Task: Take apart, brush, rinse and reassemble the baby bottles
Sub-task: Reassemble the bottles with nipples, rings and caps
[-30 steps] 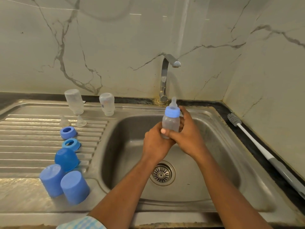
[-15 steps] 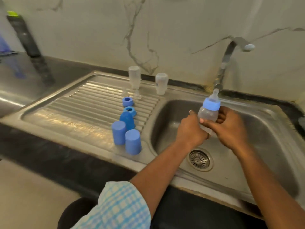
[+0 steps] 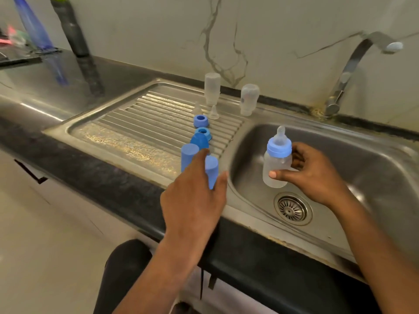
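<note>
1. A person's left hand point(image 3: 195, 196) reaches over the near edge of the drainboard point(image 3: 136, 137). Its fingers are straight and spread, with forefinger and thumb either side of the nearest cap point(image 3: 212, 172). Whether they touch it cannot be told.
2. The right hand point(image 3: 317, 175) grips a bottle point(image 3: 275, 171) upright above the sink point(image 3: 374, 168), thumb across the clear body and fingers curled behind. The bottle wears a blue collar point(image 3: 279, 150) and a teat point(image 3: 281, 133), and looks empty.
3. The drain point(image 3: 292, 208) sits in the basin floor, below the bottle.
4. Two more blue caps point(image 3: 189, 155) stand just behind the first on the ribbed steel. Beyond them are two loose rings point(image 3: 201, 120) and two clear loose teats point(image 3: 214, 113).
5. Two bare bottle bodies point(image 3: 212, 88) stand upside down at the drainboard's back edge.
6. A steel tap point(image 3: 353, 64) rises from the rim behind the sink.
7. A dark stone counter point(image 3: 90, 159) frames the steel below a veined marble wall point(image 3: 158, 30). At far left stand a blue flask point(image 3: 34, 23) and a dark flask point(image 3: 72, 28).
</note>
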Demonstrator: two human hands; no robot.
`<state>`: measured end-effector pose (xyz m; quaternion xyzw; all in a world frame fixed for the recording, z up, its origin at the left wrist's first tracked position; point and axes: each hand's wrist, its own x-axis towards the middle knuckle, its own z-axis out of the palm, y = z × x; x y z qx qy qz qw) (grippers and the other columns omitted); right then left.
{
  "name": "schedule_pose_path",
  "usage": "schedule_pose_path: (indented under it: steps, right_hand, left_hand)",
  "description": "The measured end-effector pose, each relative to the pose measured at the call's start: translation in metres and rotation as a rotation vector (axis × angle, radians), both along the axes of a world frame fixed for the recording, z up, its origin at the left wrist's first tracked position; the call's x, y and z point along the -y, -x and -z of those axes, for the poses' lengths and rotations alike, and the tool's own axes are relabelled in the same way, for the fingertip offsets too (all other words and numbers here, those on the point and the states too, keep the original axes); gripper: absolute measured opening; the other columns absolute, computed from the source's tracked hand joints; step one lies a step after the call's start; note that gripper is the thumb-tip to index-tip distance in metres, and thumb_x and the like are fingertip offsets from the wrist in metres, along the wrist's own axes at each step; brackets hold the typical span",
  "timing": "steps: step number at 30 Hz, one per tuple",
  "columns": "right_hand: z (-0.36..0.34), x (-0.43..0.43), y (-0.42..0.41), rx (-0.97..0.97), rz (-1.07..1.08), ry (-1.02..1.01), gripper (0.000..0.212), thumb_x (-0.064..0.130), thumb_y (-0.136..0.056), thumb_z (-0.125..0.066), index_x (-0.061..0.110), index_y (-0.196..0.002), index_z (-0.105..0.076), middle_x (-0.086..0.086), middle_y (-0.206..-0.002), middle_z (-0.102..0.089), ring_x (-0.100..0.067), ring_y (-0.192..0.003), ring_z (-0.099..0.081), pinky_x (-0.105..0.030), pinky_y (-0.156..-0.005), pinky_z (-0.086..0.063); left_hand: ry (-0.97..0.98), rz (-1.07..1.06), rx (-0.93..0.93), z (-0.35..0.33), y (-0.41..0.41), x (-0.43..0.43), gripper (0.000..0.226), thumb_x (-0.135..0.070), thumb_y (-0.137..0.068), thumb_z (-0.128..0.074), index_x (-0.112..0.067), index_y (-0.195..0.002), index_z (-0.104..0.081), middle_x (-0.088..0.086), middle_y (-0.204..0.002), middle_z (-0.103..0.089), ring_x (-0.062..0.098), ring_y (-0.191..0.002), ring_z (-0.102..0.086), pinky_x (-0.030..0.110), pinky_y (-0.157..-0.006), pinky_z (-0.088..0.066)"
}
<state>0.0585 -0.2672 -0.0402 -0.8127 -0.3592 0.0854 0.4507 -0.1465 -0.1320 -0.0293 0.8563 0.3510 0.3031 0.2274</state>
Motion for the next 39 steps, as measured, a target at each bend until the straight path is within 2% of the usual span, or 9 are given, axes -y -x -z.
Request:
schedule_pose_path:
  steps: [4,10,14,18,21,24,33,36,39]
  right_hand:
    - [0.000,0.001,0.001,-0.014,0.002,0.031,0.060,0.022,-0.068,-0.088,0.034,-0.118,-0.057,0.015,-0.109,-0.066,0.000,-0.100,-0.064,-0.020,-0.088,-0.048]
    - [0.004,0.000,-0.003,-0.038,0.020,0.055,0.063,0.023,-0.066,-0.089,0.029,-0.121,-0.061,0.013,-0.108,-0.069,-0.003,-0.099,-0.066,-0.025,-0.089,-0.051]
    - [0.001,0.004,-0.009,-0.026,0.049,0.063,0.061,0.026,-0.066,-0.089,0.030,-0.120,-0.060,0.013,-0.107,-0.068,-0.004,-0.097,-0.065,-0.024,-0.086,-0.051]
    - [-0.008,0.029,-0.026,-0.010,0.218,0.019,0.060,0.025,-0.069,-0.088,0.028,-0.121,-0.057,0.020,-0.103,-0.063,0.003,-0.091,-0.063,-0.013,-0.075,-0.046]
    - [-0.010,0.055,-0.042,0.000,0.394,-0.015,0.063,0.027,-0.071,-0.087,0.024,-0.126,-0.054,0.015,-0.106,-0.060,-0.004,-0.092,-0.061,-0.019,-0.076,-0.045]
    - [-0.008,0.076,-0.052,-0.001,0.530,-0.020,0.064,0.028,-0.073,-0.086,0.019,-0.128,-0.054,0.008,-0.108,-0.060,-0.012,-0.096,-0.060,-0.023,-0.073,-0.044]
    - [0.000,0.085,-0.069,0.007,0.642,-0.018,0.059,0.031,-0.070,-0.086,0.020,-0.122,-0.059,0.006,-0.104,-0.065,-0.013,-0.091,-0.062,-0.027,-0.074,-0.043]
    - [0.003,0.087,-0.074,0.011,0.650,-0.008,0.062,0.031,-0.071,-0.086,0.018,-0.125,-0.059,0.006,-0.104,-0.064,-0.013,-0.092,-0.061,-0.027,-0.076,-0.042]
    - [0.006,0.087,-0.076,0.010,0.667,-0.012,0.062,0.031,-0.071,-0.086,0.017,-0.124,-0.059,0.007,-0.103,-0.063,-0.013,-0.091,-0.062,-0.022,-0.071,-0.043]
  left_hand:
    - [-0.047,-0.034,-0.221,0.010,-0.001,-0.014,0.065,-0.063,-0.097,-0.036,-0.035,-0.154,-0.024,0.000,-0.104,-0.068,0.019,-0.095,-0.066,0.027,-0.073,-0.039]
    - [-0.052,-0.062,-0.292,0.012,-0.011,-0.019,0.052,-0.064,-0.095,-0.046,-0.033,-0.136,-0.043,-0.001,-0.099,-0.067,0.023,-0.092,-0.067,0.029,-0.069,-0.039]
    - [-0.050,0.011,-0.121,0.013,-0.014,-0.018,0.046,-0.054,-0.089,-0.065,-0.027,-0.125,-0.056,-0.002,-0.112,-0.061,0.023,-0.090,-0.065,0.031,-0.068,-0.041]
    - [0.113,0.231,0.101,-0.006,-0.045,-0.007,0.039,-0.044,-0.081,-0.075,-0.033,-0.113,-0.057,-0.020,-0.099,-0.059,0.005,-0.089,-0.055,0.027,-0.074,-0.038]
    - [0.279,0.457,0.230,-0.022,-0.100,-0.003,0.041,-0.028,-0.075,-0.084,-0.032,-0.106,-0.057,-0.024,-0.089,-0.063,0.004,-0.086,-0.062,0.023,-0.079,-0.047]
    - [0.321,0.592,0.194,-0.024,-0.158,0.002,0.045,-0.023,-0.076,-0.085,-0.021,-0.116,-0.067,-0.009,-0.096,-0.072,0.009,-0.086,-0.067,0.026,-0.086,-0.052]
    - [0.305,0.580,0.671,-0.032,-0.221,0.023,0.036,-0.025,-0.082,-0.079,-0.024,-0.115,-0.064,-0.026,-0.095,-0.063,-0.007,-0.086,-0.062,0.017,-0.077,-0.051]
    - [0.249,0.521,0.642,-0.010,-0.222,0.026,0.042,-0.029,-0.082,-0.079,-0.018,-0.121,-0.066,-0.014,-0.102,-0.068,0.001,-0.088,-0.063,0.028,-0.080,-0.055]
    - [0.124,0.522,0.890,-0.025,-0.217,0.027,0.043,-0.029,-0.086,-0.077,-0.015,-0.124,-0.062,-0.003,-0.116,-0.067,0.015,-0.097,-0.065,0.028,-0.081,-0.054]
